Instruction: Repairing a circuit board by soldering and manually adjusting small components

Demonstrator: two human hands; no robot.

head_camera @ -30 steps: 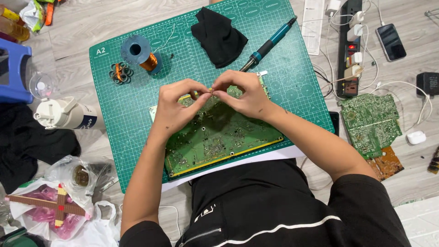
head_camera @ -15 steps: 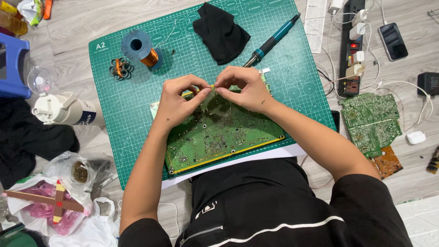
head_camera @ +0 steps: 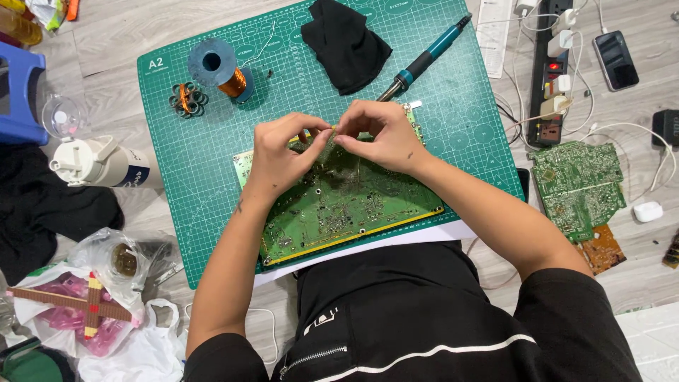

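I see my left hand (head_camera: 283, 152) and right hand (head_camera: 375, 134), fingers pinched together on a tiny part above the green circuit board (head_camera: 339, 205), on a green cutting mat (head_camera: 184, 177) over grey wooden floor (head_camera: 113, 35).

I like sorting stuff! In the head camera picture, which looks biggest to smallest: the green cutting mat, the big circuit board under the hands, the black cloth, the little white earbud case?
1. Green cutting mat
2. Big circuit board, partly covered by hands
3. Black cloth
4. White earbud case
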